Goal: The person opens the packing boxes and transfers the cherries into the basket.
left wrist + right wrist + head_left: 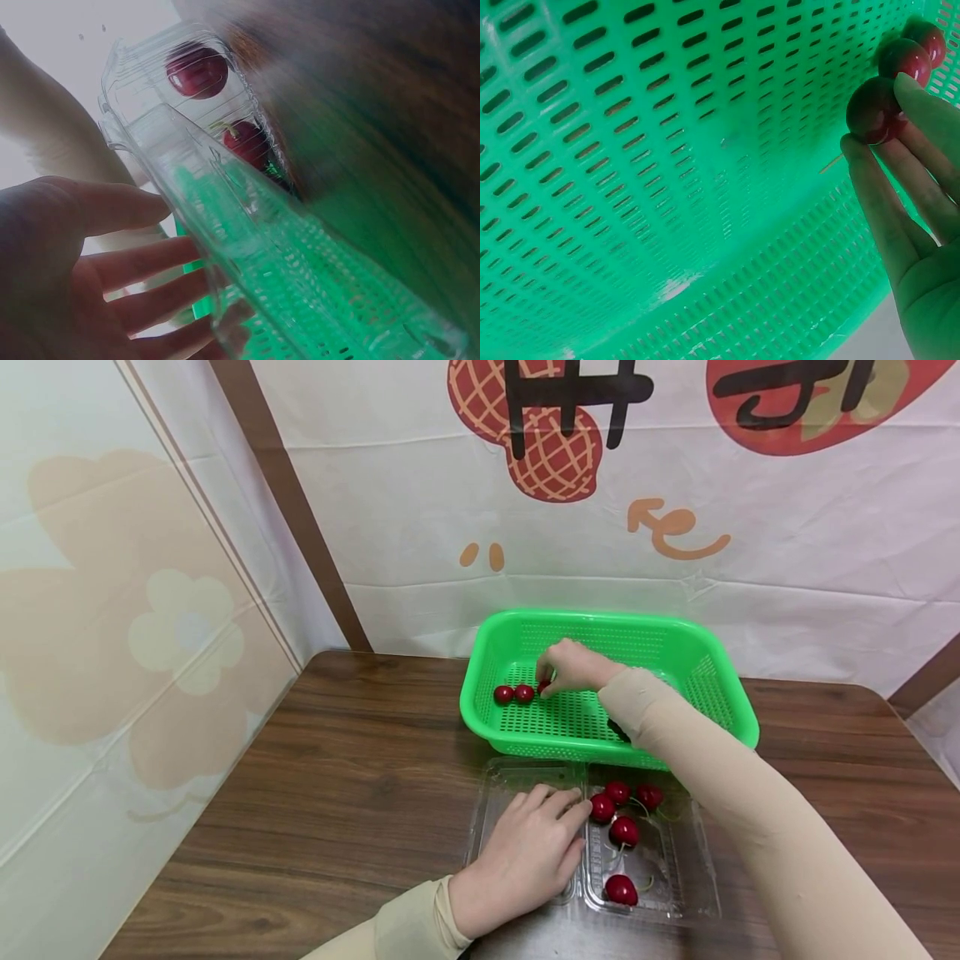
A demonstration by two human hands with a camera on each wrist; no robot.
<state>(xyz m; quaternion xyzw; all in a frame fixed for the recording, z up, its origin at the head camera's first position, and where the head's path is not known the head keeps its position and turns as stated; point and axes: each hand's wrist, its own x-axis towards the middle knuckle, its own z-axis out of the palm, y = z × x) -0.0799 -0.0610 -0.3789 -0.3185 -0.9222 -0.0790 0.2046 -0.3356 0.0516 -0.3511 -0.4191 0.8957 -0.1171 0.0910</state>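
Right wrist view, right hand (930, 289): pinches a cherry (873, 112); smooth skin could slip.
Two cherries (524, 693): just left of it; a nudge might scatter them.
Green basket (540, 747): around it; sleeve (757, 802) could snag.
Left hand (529, 847): relaxed on clear container (656, 868); pressure might tip it.

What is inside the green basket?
Two cherries sit side by side in the green basket; the right hand pinches a third cherry beside them. In the head view, that hand and the right sleeve cover part of the basket, hiding whatever lies beneath.
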